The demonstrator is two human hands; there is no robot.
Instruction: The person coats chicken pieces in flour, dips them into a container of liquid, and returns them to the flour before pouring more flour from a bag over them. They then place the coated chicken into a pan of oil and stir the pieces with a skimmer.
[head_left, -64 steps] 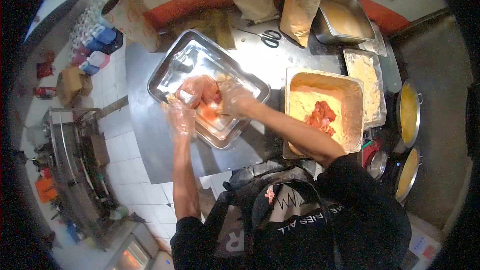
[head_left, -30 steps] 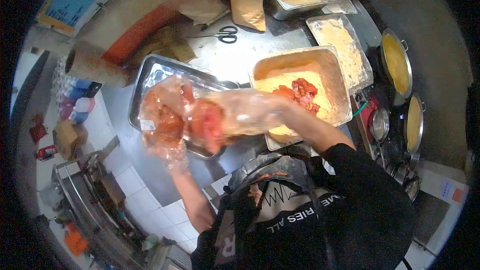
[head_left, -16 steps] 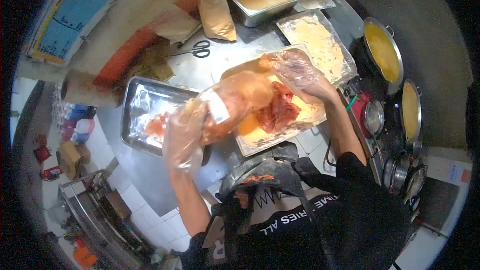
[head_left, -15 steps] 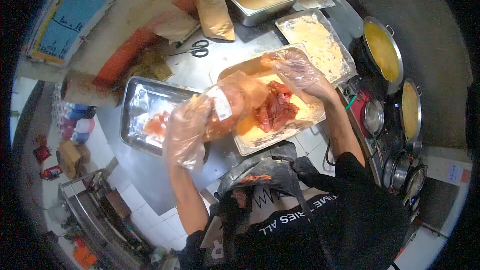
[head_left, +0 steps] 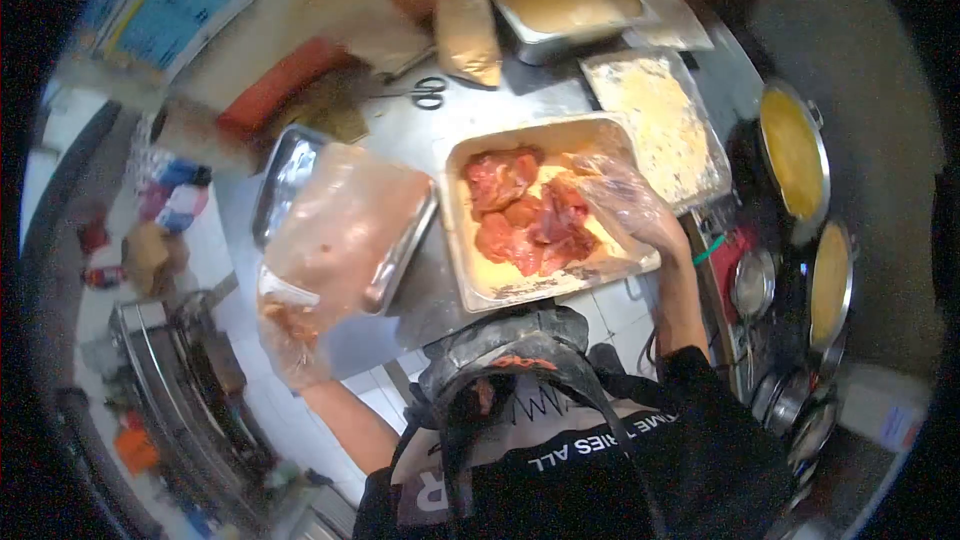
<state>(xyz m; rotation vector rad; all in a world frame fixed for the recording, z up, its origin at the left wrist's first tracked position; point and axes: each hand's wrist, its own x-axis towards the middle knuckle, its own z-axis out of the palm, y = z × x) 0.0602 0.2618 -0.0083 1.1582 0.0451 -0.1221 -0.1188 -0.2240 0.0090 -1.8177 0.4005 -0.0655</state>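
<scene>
My left hand (head_left: 290, 325), in a clear plastic glove, grips a clear plastic bag (head_left: 350, 205) with a white label, above the metal tray at the left. The bag looks flattened, with a little pinkish residue. Raw meat pieces (head_left: 535, 225) lie on yellowish powder in a deep rectangular pan (head_left: 453, 270) before me. My right hand (head_left: 625, 200), also gloved in clear plastic, reaches over the pan's right side. Its fingers stretch toward the meat, partly blurred by the loose glove, and hold nothing that I can see.
The metal tray (head_left: 285, 175) is partly covered by the bag. Scissors (head_left: 428, 93) lie behind the pan. A powder-covered tray (head_left: 655, 120) and a deep steel pan (head_left: 520, 35) stand farther back. Pans of yellow liquid (head_left: 790, 155) sit at the right.
The bag, earlier over the pan with meat beside its mouth, has swung left in my left hand. More meat now shows in the pan. My right hand has come lower, closer to the meat.
</scene>
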